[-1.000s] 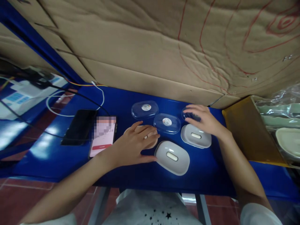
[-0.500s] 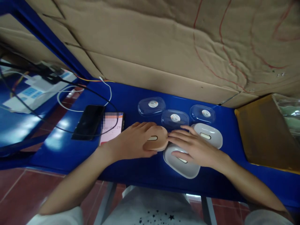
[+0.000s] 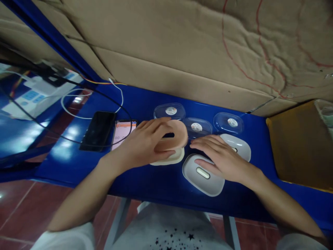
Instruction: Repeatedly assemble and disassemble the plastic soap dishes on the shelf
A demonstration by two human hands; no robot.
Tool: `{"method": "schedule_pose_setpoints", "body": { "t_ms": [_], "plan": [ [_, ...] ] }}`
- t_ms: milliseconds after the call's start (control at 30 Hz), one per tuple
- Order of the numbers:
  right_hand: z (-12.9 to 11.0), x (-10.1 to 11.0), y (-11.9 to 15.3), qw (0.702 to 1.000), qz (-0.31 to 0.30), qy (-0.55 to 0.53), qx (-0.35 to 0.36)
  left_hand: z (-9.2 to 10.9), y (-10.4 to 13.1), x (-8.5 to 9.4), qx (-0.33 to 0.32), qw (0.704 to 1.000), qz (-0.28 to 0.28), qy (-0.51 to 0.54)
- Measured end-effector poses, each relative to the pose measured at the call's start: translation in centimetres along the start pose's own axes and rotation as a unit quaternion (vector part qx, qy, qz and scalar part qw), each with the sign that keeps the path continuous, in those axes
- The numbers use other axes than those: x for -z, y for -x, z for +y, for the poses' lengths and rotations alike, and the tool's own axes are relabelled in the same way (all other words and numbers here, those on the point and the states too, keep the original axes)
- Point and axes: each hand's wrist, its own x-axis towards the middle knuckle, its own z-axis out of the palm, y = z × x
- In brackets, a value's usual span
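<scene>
My left hand [image 3: 142, 140] is closed around the edges of a peach oval soap dish tray [image 3: 180, 133] with a slot in its middle. It is raised and tilted over a cream-coloured base [image 3: 174, 157]. My right hand [image 3: 221, 156] has its fingers stretched out, over two grey-white soap dishes. Below it lies the nearer dish [image 3: 203, 187], a pale strip showing in its slot. The farther dish [image 3: 241, 149] is partly covered by the fingers. Whether the right hand touches either dish, I cannot tell.
Behind the dishes lie clear plastic covers with round stickers: left [image 3: 160, 113], middle [image 3: 206, 130] and right [image 3: 221, 121]. Two phones, one dark [image 3: 97, 132] and one lit [image 3: 122, 133], lie left under a black cable. A cardboard box [image 3: 301, 149] stands right; brown sheeting [image 3: 166, 80] backs the blue table.
My left hand has lifted the peach tray up and away from me, so the cream base shows beneath it and its slot is now dark. My right hand has shifted slightly right.
</scene>
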Motion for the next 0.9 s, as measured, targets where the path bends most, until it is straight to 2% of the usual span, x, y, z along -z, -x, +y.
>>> {"method": "schedule_pose_setpoints", "body": {
  "t_ms": [200,300,433,533,667,767,900],
  "plan": [
    [-2.7,-3.3,-0.8,0.997,-0.059,-0.003,0.040,-1.6,-0.5,-0.8,0.022,1.000,-0.004,-0.004],
    [-3.8,-4.1,-0.8,0.995,-0.087,-0.011,0.046,-1.8,-0.5,-1.2,0.023,1.000,-0.012,-0.006],
    [-5.0,-3.5,-0.2,0.990,-0.120,-0.043,0.065,-1.8,-0.5,-1.4,0.008,0.999,-0.049,0.015],
    [-5.7,-2.6,0.8,0.991,-0.110,-0.021,0.066,-1.6,-0.8,-1.4,0.003,0.998,-0.052,0.026],
    [-5.8,-1.8,3.0,0.995,-0.087,0.047,0.017,-1.4,-1.3,-1.2,-0.014,0.999,-0.046,0.014],
    [-5.6,-1.8,4.4,0.993,-0.096,0.063,-0.023,-1.4,-1.6,-1.0,-0.022,0.999,-0.046,0.002],
    [-5.6,-2.1,4.9,0.992,-0.109,0.051,-0.026,-1.5,-1.8,-0.8,-0.017,0.999,-0.046,-0.013]
  ]
}}
